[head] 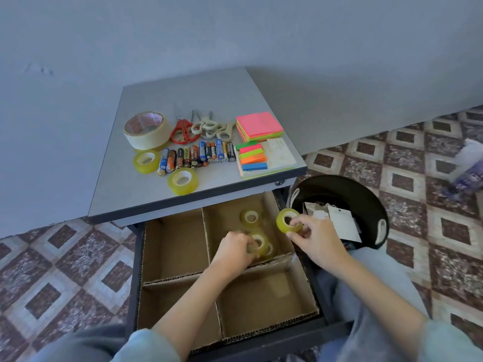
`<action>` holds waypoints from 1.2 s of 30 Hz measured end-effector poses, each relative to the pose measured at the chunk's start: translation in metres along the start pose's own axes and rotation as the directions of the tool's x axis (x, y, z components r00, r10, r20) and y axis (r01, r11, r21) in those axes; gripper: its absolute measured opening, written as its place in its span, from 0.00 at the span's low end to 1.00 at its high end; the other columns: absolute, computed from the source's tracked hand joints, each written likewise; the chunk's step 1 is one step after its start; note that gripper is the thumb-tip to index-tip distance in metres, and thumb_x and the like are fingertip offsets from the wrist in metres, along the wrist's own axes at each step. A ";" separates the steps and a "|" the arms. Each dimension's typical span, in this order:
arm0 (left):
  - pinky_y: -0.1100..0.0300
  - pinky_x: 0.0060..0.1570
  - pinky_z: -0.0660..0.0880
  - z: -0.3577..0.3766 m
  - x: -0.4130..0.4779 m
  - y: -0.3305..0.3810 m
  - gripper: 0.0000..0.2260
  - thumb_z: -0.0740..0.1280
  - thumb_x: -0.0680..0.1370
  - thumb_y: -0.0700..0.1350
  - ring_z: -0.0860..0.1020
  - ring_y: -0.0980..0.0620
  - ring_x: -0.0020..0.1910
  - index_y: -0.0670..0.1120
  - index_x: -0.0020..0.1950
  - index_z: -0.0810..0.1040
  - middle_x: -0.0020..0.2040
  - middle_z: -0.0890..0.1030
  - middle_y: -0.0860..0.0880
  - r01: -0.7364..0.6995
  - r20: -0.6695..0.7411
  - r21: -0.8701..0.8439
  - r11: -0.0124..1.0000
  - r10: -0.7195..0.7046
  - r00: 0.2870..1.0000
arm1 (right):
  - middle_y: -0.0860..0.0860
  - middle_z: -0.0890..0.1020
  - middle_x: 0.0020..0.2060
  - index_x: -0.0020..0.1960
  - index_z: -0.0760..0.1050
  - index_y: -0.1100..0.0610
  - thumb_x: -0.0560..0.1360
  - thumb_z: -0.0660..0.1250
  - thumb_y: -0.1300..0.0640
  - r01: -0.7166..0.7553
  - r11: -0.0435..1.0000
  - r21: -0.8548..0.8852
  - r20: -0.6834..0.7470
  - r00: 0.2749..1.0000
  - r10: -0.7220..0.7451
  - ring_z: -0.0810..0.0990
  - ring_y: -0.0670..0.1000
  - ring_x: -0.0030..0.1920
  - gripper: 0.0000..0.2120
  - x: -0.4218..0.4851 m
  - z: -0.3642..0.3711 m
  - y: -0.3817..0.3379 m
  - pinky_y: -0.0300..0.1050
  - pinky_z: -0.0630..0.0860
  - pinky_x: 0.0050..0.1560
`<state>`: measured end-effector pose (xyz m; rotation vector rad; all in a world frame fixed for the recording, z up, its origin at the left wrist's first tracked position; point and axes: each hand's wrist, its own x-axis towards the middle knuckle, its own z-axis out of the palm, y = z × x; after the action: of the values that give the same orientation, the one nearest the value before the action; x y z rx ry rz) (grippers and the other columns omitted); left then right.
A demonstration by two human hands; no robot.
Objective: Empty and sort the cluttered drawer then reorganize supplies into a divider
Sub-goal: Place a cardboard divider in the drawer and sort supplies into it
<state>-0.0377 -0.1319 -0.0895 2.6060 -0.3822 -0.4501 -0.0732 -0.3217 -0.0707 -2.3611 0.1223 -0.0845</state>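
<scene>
The open drawer holds a cardboard divider (180, 279) with several compartments. In its far right compartment lies one clear tape roll (250, 218). My left hand (235, 250) reaches into that compartment and grips another clear tape roll (260, 244). My right hand (312, 237) pinches a third clear tape roll (288, 220) above the drawer's right edge. On the cabinet top (222, 97) lie a wide masking tape roll (146, 129), two more clear tape rolls (183, 180), several batteries (196, 156), several scissors (201, 126) and sticky notes (260, 126).
A black bin (366, 199) with paper scraps stands right of the drawer, close to my right hand. Colored index tabs on a note pad (279, 155) sit at the cabinet top's right front. Patterned floor tiles surround the cabinet. My knees flank the drawer.
</scene>
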 end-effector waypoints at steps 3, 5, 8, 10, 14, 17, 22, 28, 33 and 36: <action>0.61 0.59 0.71 0.010 0.014 0.003 0.11 0.69 0.75 0.44 0.76 0.49 0.57 0.47 0.57 0.81 0.58 0.79 0.46 0.017 0.033 0.000 1.000 -0.017 0.999 | 0.43 0.74 0.29 0.48 0.79 0.55 0.71 0.72 0.59 0.015 1.000 0.023 0.014 1.000 -0.015 0.73 0.42 0.31 0.06 -0.001 -0.002 0.002 0.28 0.69 0.34; 0.61 0.59 0.72 0.012 0.020 0.004 0.10 0.70 0.74 0.44 0.76 0.50 0.57 0.47 0.56 0.81 0.58 0.79 0.47 0.030 0.052 0.001 1.000 -0.030 0.998 | 0.42 0.74 0.28 0.48 0.79 0.56 0.71 0.72 0.59 0.029 0.999 0.028 0.032 0.999 -0.030 0.73 0.40 0.30 0.06 -0.001 -0.002 0.003 0.27 0.69 0.35; 0.58 0.59 0.74 0.015 0.025 0.005 0.09 0.73 0.72 0.44 0.78 0.50 0.54 0.48 0.52 0.83 0.56 0.80 0.47 0.036 0.088 -0.016 0.999 -0.034 0.996 | 0.41 0.74 0.28 0.48 0.80 0.56 0.71 0.73 0.58 0.028 0.999 0.030 0.036 0.999 -0.029 0.74 0.40 0.29 0.06 0.000 -0.002 0.005 0.26 0.68 0.35; 0.58 0.58 0.74 0.016 0.026 0.005 0.09 0.74 0.71 0.44 0.78 0.50 0.53 0.48 0.51 0.83 0.55 0.80 0.47 0.032 0.098 -0.019 0.999 -0.030 0.995 | 0.41 0.74 0.27 0.48 0.80 0.56 0.71 0.73 0.59 0.024 0.999 0.037 0.033 0.999 -0.026 0.74 0.40 0.29 0.06 0.000 -0.001 0.006 0.26 0.69 0.35; 0.58 0.58 0.74 0.017 0.028 0.000 0.11 0.74 0.70 0.45 0.77 0.50 0.53 0.48 0.52 0.83 0.56 0.79 0.47 0.019 0.100 -0.053 0.998 -0.014 0.995 | 0.42 0.74 0.28 0.48 0.79 0.56 0.71 0.72 0.59 0.012 0.999 0.041 0.051 0.999 -0.014 0.74 0.41 0.29 0.06 0.000 0.000 0.007 0.27 0.70 0.36; 0.62 0.58 0.73 0.017 0.027 -0.002 0.13 0.74 0.71 0.44 0.77 0.51 0.53 0.49 0.55 0.82 0.56 0.79 0.48 -0.011 0.073 -0.077 0.997 0.017 0.997 | 0.43 0.75 0.28 0.48 0.80 0.56 0.71 0.72 0.59 0.012 0.999 0.049 0.051 0.999 -0.014 0.74 0.41 0.29 0.06 0.001 0.001 0.007 0.28 0.70 0.36; 0.59 0.56 0.75 0.003 0.015 -0.008 0.11 0.70 0.74 0.44 0.77 0.53 0.50 0.49 0.57 0.81 0.53 0.79 0.49 -0.084 -0.021 -0.124 0.989 0.082 0.996 | 0.42 0.74 0.29 0.53 0.80 0.58 0.73 0.71 0.59 0.048 0.998 0.034 0.043 0.998 -0.050 0.73 0.41 0.29 0.09 0.003 0.000 0.004 0.28 0.69 0.36; 0.51 0.46 0.75 -0.012 -0.024 -0.042 0.15 0.60 0.73 0.49 0.79 0.45 0.48 0.45 0.52 0.82 0.51 0.82 0.48 -0.137 -0.534 0.211 0.968 0.231 0.813 | 0.43 0.75 0.32 0.60 0.78 0.58 0.76 0.66 0.59 0.114 0.993 -0.009 0.108 0.988 -0.113 0.74 0.39 0.31 0.12 0.005 0.004 -0.010 0.26 0.69 0.35; 0.52 0.69 0.61 0.001 -0.043 -0.067 0.34 0.46 0.73 0.62 0.65 0.46 0.71 0.45 0.75 0.61 0.73 0.66 0.46 0.070 -0.360 0.161 0.984 -0.008 0.933 | 0.51 0.81 0.45 0.60 0.78 0.56 0.77 0.65 0.57 0.232 0.967 -0.102 0.215 0.955 -0.207 0.77 0.45 0.40 0.12 0.013 0.023 -0.036 0.33 0.72 0.44; 0.58 0.68 0.63 0.002 -0.043 -0.066 0.34 0.45 0.74 0.63 0.59 0.50 0.74 0.48 0.77 0.52 0.76 0.59 0.49 0.047 -0.332 0.047 0.998 -0.029 0.943 | 0.53 0.79 0.53 0.60 0.74 0.55 0.79 0.61 0.55 0.270 0.919 -0.286 0.307 0.935 -0.179 0.77 0.54 0.51 0.11 0.022 0.038 -0.047 0.47 0.73 0.51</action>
<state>-0.0649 -0.0621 -0.1123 2.6806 -0.2320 -0.0076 -0.0446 -0.2649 -0.0643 -2.6802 -0.2981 0.1664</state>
